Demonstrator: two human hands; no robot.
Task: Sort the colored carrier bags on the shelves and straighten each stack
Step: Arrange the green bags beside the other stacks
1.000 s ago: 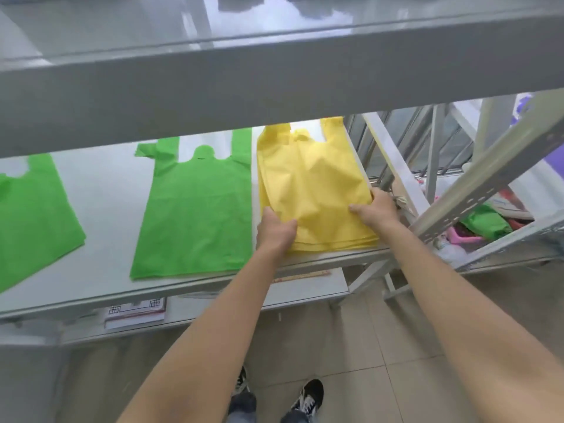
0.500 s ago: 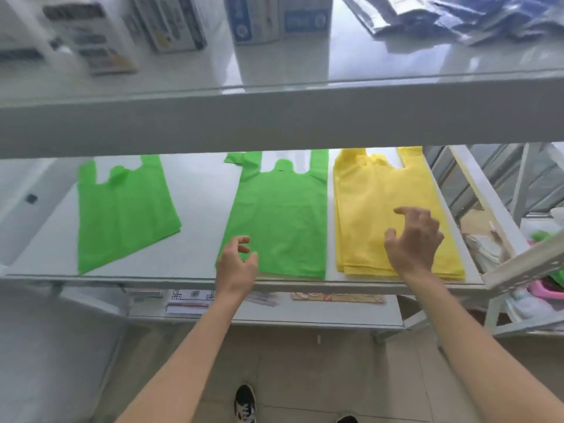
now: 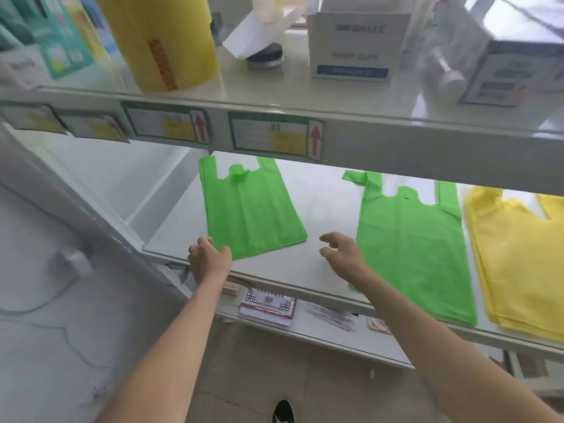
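Note:
Three flat stacks of carrier bags lie on the white middle shelf (image 3: 323, 215). The left green stack (image 3: 250, 212) sits skewed, its bottom turned to the right. The middle green stack (image 3: 412, 248) and the yellow stack (image 3: 525, 257) at the right edge lie side by side. My left hand (image 3: 209, 259) covers the near left corner of the left green stack, with fingers curled; whether it grips the corner is hidden. My right hand (image 3: 341, 253) hovers open, fingers spread, over bare shelf between the two green stacks.
The upper shelf (image 3: 305, 83) overhangs the bags and carries a yellow roll (image 3: 161, 38), white boxes (image 3: 354, 44) and price labels (image 3: 274, 135) on its front edge. A lower shelf holds packets (image 3: 267, 305). A white wall panel (image 3: 76, 239) stands at left.
Both hands have left the yellow stack and moved left. My left hand now reaches the left green stack's corner, and my right hand sits between the green stacks. The view has swung left and up.

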